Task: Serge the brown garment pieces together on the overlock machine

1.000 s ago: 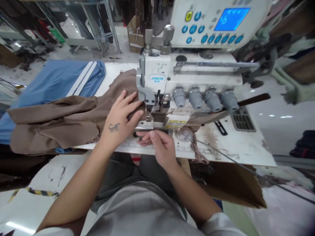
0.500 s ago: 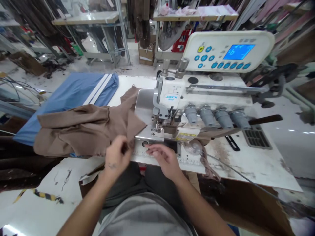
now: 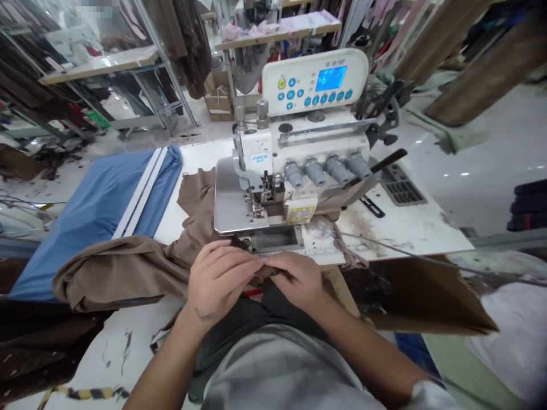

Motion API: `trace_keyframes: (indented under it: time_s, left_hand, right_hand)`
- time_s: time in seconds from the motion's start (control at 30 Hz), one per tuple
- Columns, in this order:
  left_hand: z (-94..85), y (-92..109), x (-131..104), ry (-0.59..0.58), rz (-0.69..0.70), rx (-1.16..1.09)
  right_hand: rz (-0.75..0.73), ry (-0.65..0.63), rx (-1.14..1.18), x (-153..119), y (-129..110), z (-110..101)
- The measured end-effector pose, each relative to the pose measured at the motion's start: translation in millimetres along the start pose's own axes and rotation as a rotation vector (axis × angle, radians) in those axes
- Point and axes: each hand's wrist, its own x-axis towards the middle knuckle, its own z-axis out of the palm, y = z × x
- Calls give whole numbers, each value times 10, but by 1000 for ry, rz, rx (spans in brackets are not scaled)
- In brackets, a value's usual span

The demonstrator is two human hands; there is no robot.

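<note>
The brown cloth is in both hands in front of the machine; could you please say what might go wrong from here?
The brown cloth droops past the front edge of the table, so it could slide down if the left hand and right hand loosened. It also overlaps the blue cloth, so a tug might shift both.

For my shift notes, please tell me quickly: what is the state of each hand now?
Left hand: closed, holding the brown cloth.
Right hand: closed, holding the same cloth, close beside the left.
</note>
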Motion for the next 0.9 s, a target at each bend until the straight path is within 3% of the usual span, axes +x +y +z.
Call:
trace_keyframes:
  time_s: [0.13,0.67,0.8,0.9]
  left_hand:
    - [73,30,-177,98,20,-68]
    - [33,114,-365,100,-85,-259]
    - [25,91,-335,40,-176,-333]
    - [45,37,-276,-20,-159,-339]
  right_hand:
    - [-46,-33,-66,-56,-89,21]
    - [-48,-183,-91,-102,-266,54]
    - [-11,-177,-86,-99,-267,32]
    - [64,-149,-42,-128,-252,67]
